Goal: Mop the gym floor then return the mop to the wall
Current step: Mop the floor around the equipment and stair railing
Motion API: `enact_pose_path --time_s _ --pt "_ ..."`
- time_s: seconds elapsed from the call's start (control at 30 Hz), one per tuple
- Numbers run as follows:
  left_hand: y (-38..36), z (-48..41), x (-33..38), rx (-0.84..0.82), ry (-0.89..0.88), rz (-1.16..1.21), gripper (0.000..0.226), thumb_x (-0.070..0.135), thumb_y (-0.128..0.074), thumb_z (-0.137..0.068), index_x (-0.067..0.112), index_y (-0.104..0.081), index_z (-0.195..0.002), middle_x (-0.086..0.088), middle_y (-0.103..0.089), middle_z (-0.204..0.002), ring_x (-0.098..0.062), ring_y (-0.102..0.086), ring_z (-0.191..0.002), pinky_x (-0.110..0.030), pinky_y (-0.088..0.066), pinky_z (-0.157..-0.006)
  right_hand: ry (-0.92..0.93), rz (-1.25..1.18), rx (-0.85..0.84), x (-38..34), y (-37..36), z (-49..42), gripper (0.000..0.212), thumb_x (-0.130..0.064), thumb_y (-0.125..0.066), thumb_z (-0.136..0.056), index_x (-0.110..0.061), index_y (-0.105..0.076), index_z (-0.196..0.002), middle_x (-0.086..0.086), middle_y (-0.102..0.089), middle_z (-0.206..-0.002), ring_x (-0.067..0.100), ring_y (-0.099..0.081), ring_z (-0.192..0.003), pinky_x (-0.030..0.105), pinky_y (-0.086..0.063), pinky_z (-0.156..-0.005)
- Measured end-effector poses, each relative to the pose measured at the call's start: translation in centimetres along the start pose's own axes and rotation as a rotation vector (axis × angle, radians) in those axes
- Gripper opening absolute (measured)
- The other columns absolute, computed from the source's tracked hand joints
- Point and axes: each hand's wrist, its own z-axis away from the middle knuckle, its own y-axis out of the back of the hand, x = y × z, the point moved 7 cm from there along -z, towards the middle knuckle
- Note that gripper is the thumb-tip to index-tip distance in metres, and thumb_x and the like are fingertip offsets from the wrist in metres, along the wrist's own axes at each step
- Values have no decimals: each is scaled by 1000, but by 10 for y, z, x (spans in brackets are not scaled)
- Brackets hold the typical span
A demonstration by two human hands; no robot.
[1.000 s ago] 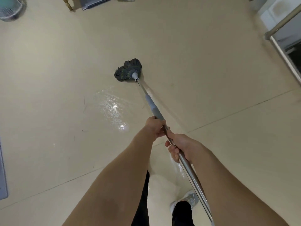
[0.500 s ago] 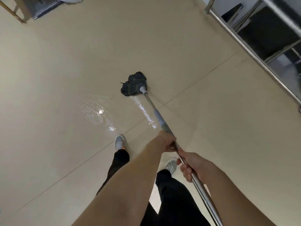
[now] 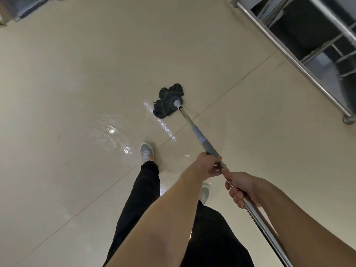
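Observation:
A mop with a dark grey string head (image 3: 168,101) rests on the beige gym floor (image 3: 77,74) ahead of me. Its metal handle (image 3: 194,128), with a grey plastic sleeve, runs back to the lower right. My left hand (image 3: 207,166) is closed around the handle just below the sleeve. My right hand (image 3: 241,189) grips the bare metal part lower down, close behind the left. Wet shiny streaks (image 3: 109,132) lie on the floor left of the mop head and beside the handle.
A metal rail frame (image 3: 289,54) with dark equipment behind it runs along the upper right. A grey mat or object (image 3: 25,6) lies at the top left corner. My legs in black trousers and grey shoes (image 3: 146,152) stand below the mop.
The view has swung right and the rail frame came into sight. The mop head shifted right across a floor seam, leaving a new wet streak. Both hands kept their grip.

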Motion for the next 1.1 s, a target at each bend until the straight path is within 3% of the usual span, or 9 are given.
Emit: enact_pose_path --time_s 0.2,0.33,0.47,0.6,0.8,0.93,1.1 --pt "93 -23 143 -3 -122 68 24 4 -59 -94 -1 -54 -117 -14 -67 -91 -26 -69 -80 -38 -61 -67 63 47 45 -166 -65 -4 50 -59 -44 -99 -15 -39 -77 -3 -31 -47 9 -25 -33 16 -28 -36" --pt "171 -36 262 54 -207 73 19 6 -59 -95 0 -55 -112 -16 -65 -97 -26 -68 -83 -38 -61 -69 84 52 44 -295 -120 -8 51 -58 -45 -99 -16 -39 -71 -4 -31 -46 8 -25 -31 15 -27 -34" --pt "244 -49 372 152 -285 25 15 5 -59 -93 1 -55 -108 -17 -61 -95 -29 -65 -91 -45 -59 -81 123 35 10 -413 -170 -17 52 -59 -44 -99 -16 -38 -70 -5 -29 -45 7 -26 -28 13 -28 -32" --pt "308 -46 443 249 -336 -11 17 6 -57 -94 1 -57 -110 -14 -61 -90 -29 -65 -87 -40 -60 -75 164 15 -60 -489 -221 -26 51 -61 -41 -99 -17 -39 -73 -7 -28 -41 6 -26 -28 13 -28 -31" --pt "354 -38 444 273 -328 7 23 8 -56 -92 1 -58 -115 -16 -63 -97 -28 -66 -87 -44 -59 -80 179 -4 -102 -500 -267 -27 50 -58 -42 -100 -15 -39 -74 -5 -29 -41 7 -26 -28 15 -30 -31" --pt "340 -31 406 265 -299 31 24 8 -55 -94 3 -55 -118 -14 -62 -98 -28 -66 -86 -43 -60 -74 157 23 -68 -458 -259 -26 53 -63 -44 -97 -16 -39 -73 -5 -28 -44 8 -25 -30 16 -30 -32" --pt "310 -13 343 201 -268 65 21 7 -56 -91 3 -56 -111 -15 -63 -98 -28 -67 -87 -45 -60 -79 137 81 -27 -395 -236 -18 53 -61 -46 -97 -16 -39 -70 -4 -29 -46 9 -25 -31 15 -28 -34"
